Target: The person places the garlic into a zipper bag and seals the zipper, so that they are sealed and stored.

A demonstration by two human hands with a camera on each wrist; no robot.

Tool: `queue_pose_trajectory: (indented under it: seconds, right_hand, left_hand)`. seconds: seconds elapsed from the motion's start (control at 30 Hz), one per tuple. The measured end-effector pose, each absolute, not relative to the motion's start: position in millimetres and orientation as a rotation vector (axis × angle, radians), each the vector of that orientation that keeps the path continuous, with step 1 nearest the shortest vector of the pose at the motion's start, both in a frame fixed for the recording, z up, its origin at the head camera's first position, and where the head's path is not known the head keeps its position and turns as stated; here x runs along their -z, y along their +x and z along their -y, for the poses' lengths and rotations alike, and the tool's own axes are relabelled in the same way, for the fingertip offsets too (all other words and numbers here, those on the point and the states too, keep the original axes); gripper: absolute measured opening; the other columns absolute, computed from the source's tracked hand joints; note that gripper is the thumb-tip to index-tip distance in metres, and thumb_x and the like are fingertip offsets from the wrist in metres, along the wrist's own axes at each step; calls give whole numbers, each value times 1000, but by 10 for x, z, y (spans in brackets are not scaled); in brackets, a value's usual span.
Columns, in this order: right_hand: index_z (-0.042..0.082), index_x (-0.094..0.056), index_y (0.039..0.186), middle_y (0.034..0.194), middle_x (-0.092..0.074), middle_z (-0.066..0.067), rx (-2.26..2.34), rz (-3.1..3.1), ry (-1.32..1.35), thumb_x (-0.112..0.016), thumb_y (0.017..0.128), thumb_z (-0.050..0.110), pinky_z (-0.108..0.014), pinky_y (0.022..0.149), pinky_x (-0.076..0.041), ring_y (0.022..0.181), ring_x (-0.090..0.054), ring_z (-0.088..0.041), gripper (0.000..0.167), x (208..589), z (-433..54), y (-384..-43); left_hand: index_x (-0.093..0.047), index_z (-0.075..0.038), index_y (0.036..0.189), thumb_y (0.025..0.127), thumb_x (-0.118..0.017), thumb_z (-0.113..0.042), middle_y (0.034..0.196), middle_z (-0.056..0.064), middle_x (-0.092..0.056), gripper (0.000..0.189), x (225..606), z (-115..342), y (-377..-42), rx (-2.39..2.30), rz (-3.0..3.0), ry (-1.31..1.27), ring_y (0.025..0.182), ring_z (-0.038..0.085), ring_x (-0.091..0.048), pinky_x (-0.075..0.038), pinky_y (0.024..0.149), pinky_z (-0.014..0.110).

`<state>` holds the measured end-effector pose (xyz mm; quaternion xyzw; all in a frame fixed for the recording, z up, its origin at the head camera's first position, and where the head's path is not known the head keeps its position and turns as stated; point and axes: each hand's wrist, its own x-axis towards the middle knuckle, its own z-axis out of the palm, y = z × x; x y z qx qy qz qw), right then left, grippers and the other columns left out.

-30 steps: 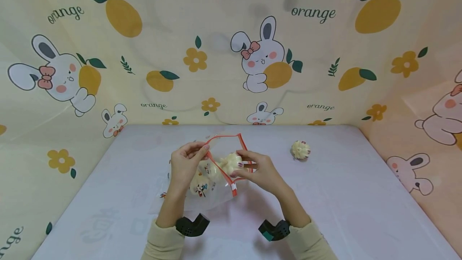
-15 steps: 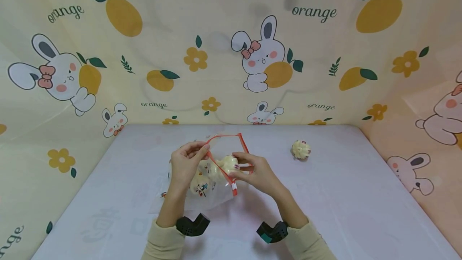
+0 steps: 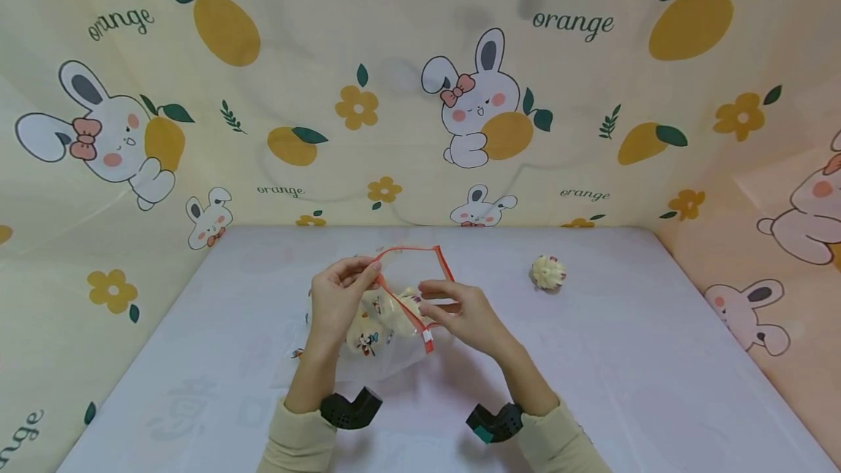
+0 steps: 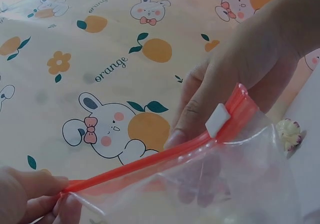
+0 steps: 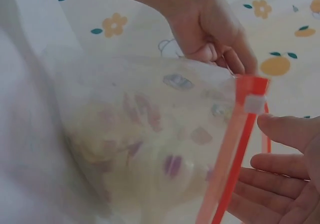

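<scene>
A clear zip bag [image 3: 402, 363] with a red zip edge and printed cartoon figures lies on its side, mouth gaping to the right. My left hand [image 3: 336, 306] pinches its red edge between thumb and fingers. Several cream, lumpy flower-like balls [image 5: 172, 176] with purple-red marks sit inside, seen through the plastic. At the mouth, my right hand [image 3: 471, 314] holds nothing; its fingers are spread and reach just inside the opening, near the closest ball [image 3: 412, 301]. The white zip slider [image 4: 218, 121] stands at one end of the edge.
One more cream ball [image 3: 548, 273] with dark red tips lies on the white tabletop [image 3: 631, 356], right of the bag. A patterned cloth [image 3: 394, 115] with rabbits and oranges rises behind and at both sides of the table.
My right hand moved a cream ball left into the bag's mouth, then let it go; its fingers have come apart. My left hand stays in place on the edge.
</scene>
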<state>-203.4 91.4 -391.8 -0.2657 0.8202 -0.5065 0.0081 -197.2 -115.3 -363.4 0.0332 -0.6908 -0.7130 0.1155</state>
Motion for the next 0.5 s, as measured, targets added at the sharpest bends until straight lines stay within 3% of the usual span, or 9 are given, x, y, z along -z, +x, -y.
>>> queue_pose_trajectory:
  seconds: [0.5]
  right_hand:
    - [1, -63, 122, 120, -69, -17, 1584, -2636, -715, -69, 89, 17, -34, 87, -60, 108, -68, -29, 37, 3915, -1044, -2099]
  left_hand:
    - [-67, 7, 105, 87, -69, -6, 69, -14, -67, 22, 3647, 1153, -1978, 2098, 2032, 99, 62, 2, -66, -59, 66, 15]
